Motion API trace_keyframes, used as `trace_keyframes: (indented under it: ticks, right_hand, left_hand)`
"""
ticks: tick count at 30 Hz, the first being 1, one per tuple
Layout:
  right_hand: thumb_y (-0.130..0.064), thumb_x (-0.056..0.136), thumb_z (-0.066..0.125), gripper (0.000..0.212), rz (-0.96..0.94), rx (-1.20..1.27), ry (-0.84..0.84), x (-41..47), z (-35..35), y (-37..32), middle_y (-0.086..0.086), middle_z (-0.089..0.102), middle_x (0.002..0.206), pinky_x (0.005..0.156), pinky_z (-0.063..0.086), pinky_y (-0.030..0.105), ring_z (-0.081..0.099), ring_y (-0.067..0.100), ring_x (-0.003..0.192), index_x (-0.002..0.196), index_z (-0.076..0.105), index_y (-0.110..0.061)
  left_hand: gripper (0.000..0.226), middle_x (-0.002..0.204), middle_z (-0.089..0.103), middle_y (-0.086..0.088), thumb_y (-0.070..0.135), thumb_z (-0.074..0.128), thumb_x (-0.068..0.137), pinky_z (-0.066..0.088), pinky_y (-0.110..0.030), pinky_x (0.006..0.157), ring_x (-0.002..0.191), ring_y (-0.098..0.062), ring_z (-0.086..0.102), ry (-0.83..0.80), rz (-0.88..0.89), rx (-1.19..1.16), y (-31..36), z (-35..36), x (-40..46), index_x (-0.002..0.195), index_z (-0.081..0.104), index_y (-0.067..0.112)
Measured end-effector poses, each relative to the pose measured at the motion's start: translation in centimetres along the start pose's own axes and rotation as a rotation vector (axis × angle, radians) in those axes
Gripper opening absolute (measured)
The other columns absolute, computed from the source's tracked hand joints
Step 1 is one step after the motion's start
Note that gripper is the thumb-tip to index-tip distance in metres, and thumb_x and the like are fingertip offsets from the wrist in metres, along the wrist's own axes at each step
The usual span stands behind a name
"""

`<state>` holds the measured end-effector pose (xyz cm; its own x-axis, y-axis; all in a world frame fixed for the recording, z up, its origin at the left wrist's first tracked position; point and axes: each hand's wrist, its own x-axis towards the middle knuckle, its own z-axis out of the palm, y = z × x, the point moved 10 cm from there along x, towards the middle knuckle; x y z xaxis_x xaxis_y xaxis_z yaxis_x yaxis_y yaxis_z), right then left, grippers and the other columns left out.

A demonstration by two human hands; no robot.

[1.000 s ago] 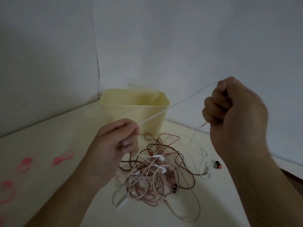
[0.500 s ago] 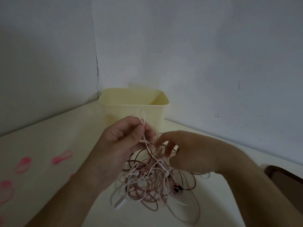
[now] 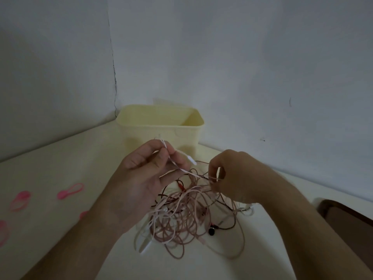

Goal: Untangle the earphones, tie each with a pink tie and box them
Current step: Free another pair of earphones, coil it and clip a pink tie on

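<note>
A tangle of earphones [image 3: 187, 217] in pink, white and dark red cables lies on the pale table in front of me. My left hand [image 3: 145, 178] pinches a white cable [image 3: 177, 165] above the pile, a small white plug hanging off it. My right hand [image 3: 236, 176] is just right of the pile, fingertips closed on pink strands at the tangle's top. A pale yellow box [image 3: 161, 128] stands open behind the hands. Several pink ties [image 3: 70, 191] lie on the table at the left.
Two grey walls meet in a corner behind the box. A dark brown object [image 3: 347, 215] sits at the table's right edge. The table [image 3: 60, 158] runs left toward the wall.
One second ago my right hand was raised to the right, pulling the white cable taut. It has come down to the tangle and now pinches pink strands. My left hand kept hold of the white cable.
</note>
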<state>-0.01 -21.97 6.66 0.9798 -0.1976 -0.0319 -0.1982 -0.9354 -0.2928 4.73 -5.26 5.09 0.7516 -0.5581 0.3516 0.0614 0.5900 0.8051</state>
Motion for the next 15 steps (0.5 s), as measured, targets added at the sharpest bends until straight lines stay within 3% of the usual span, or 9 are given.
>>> trace_keyframes:
  ticks: [4,7,11,15]
  right_hand:
    - [-0.034,0.091,0.077,0.017,-0.04,0.061,-0.03,0.3,0.7,-0.6,-0.012,0.072,0.082,0.063,0.049,0.021,0.066,0.004,0.076,0.076,0.071,-0.033]
    - [-0.03,0.094,0.075,0.017,-0.038,0.072,-0.053,0.2,0.7,-0.4,-0.01,0.072,0.081,0.068,0.054,0.024,0.068,0.006,0.077,0.078,0.072,-0.03]
    - [-0.025,0.093,0.076,0.019,-0.03,0.111,-0.079,-0.3,-0.4,0.3,-0.009,0.073,0.069,0.064,0.051,0.021,0.063,-0.002,0.059,0.074,0.074,-0.027]
    - [-0.024,0.097,0.072,0.021,-0.071,0.224,-0.201,-1.2,-0.2,-0.1,-0.001,0.073,0.064,0.057,0.05,0.019,0.061,0.006,0.053,0.078,0.075,-0.015]
  left_hand:
    - [0.016,0.09,0.064,-0.017,0.011,0.052,0.099,0.059,-0.042,0.089,0.092,-0.037,0.071,0.023,-0.027,0.077,-0.5,-0.4,0.0,0.096,0.067,0.005]
    - [0.014,0.087,0.063,-0.016,0.011,0.052,0.1,0.059,-0.045,0.091,0.087,-0.034,0.071,0.052,-0.036,0.093,-0.7,-0.9,0.1,0.099,0.065,0.004]
    - [0.012,0.08,0.058,-0.013,0.01,0.053,0.101,0.06,-0.048,0.088,0.075,-0.028,0.065,0.085,-0.036,0.036,-0.7,-1.3,0.3,0.101,0.063,0.005]
    - [0.014,0.079,0.058,-0.011,0.012,0.051,0.101,0.061,-0.051,0.082,0.072,-0.027,0.066,0.077,-0.025,0.027,-0.4,-0.9,0.2,0.101,0.063,0.007]
